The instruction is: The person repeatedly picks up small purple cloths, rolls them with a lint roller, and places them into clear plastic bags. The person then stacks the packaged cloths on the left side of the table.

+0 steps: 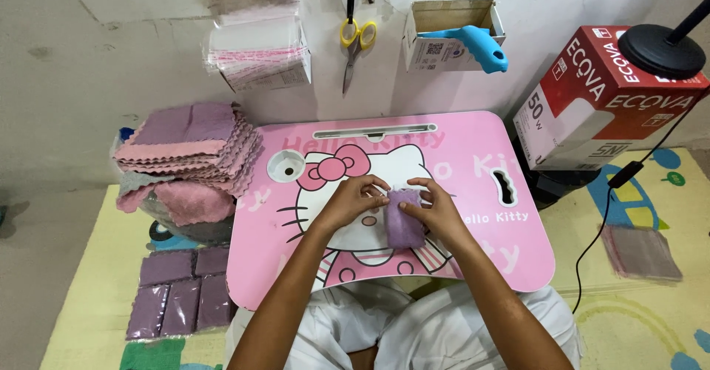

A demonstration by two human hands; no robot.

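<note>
Two hands meet on a small purple cloth (404, 226) that lies in the middle of the pink table (473, 155). The left hand (353, 201) pinches its top edge, the right hand (433, 209) grips its right side. A stack of cloths (188, 152) sits well to the left
</note>
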